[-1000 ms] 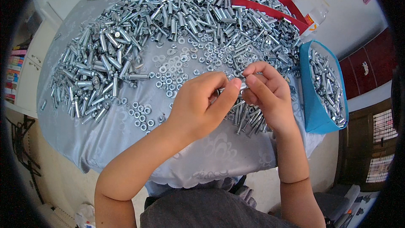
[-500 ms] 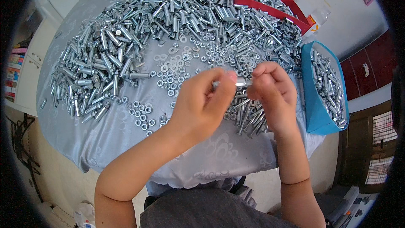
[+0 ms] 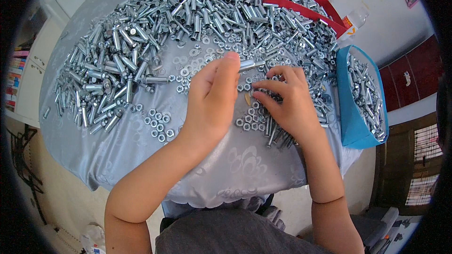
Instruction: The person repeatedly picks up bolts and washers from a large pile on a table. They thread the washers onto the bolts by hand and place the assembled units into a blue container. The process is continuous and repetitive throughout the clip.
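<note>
My left hand point(image 3: 214, 91) is closed around a shiny sleeve anchor bolt point(image 3: 246, 65), whose sleeve and thinner end stick out to the right past my fingers. Its other end is hidden in my palm. Lower and to the right, my right hand point(image 3: 286, 101) reaches down with thumb and forefinger slightly apart over loose hex nuts point(image 3: 254, 118). Whether its fingertips touch a nut is hard to make out. Flat washers point(image 3: 185, 70) lie scattered beyond my left hand. Long bolts point(image 3: 277, 134) lie partly under my right hand.
A big heap of metal sleeves and bolts point(image 3: 127, 51) curves around the far and left sides of the table. A blue fabric bin point(image 3: 346, 108) of bolts stands at the right edge. An open red box point(image 3: 301, 13) of metal parts sits at the far right, near a plastic bottle point(image 3: 358, 17).
My right hand has let go of the bolt's end and dropped down and left to the nuts. My left hand has moved up and left, still holding the bolt.
</note>
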Demonstrator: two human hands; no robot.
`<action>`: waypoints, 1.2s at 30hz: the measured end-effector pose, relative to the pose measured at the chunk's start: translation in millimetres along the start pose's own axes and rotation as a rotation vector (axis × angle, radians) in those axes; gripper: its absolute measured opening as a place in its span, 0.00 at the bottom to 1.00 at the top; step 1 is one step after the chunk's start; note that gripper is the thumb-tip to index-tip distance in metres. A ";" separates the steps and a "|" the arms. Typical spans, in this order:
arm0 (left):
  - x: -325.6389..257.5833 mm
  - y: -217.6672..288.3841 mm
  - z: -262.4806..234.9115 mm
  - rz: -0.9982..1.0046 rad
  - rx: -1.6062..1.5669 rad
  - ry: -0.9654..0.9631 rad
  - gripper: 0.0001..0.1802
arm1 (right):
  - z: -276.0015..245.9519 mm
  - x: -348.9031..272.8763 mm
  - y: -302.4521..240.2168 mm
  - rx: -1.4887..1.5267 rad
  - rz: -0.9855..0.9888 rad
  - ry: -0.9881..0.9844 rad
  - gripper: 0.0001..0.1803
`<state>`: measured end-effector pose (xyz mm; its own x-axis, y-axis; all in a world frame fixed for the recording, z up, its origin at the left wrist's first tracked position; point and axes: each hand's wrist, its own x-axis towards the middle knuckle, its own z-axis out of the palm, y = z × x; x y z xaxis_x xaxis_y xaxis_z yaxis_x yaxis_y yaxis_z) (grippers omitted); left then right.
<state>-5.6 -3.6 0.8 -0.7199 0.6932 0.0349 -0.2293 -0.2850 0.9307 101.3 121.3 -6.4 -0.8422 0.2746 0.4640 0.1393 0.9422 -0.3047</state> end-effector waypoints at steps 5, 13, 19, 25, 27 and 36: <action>-1.4 0.6 1.2 -0.035 0.065 -0.042 0.21 | -5.7 -1.3 0.7 0.246 0.098 -0.026 0.07; -2.8 -4.9 -0.7 -0.173 0.082 -0.178 0.22 | -15.9 -3.3 -7.7 1.189 0.369 0.036 0.07; -2.2 -5.1 -2.6 -0.167 0.111 -0.297 0.23 | -18.6 -1.0 -3.0 1.248 0.445 0.000 0.08; -0.3 -3.3 -1.7 -0.177 0.134 -0.410 0.23 | -20.3 -2.7 -0.2 1.288 0.491 0.058 0.08; -0.5 0.7 -1.8 -0.194 0.128 -0.453 0.23 | -20.2 -4.4 3.5 1.336 0.479 0.031 0.08; -4.6 6.9 -1.9 -0.221 0.065 -0.594 0.24 | -21.3 -9.6 7.5 1.721 0.400 -0.253 0.11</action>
<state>-5.1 -10.0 6.4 -0.1696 0.9854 0.0181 -0.2774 -0.0654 0.9585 121.6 129.8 4.6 -0.9716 0.2244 0.0751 -0.1728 -0.4561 -0.8730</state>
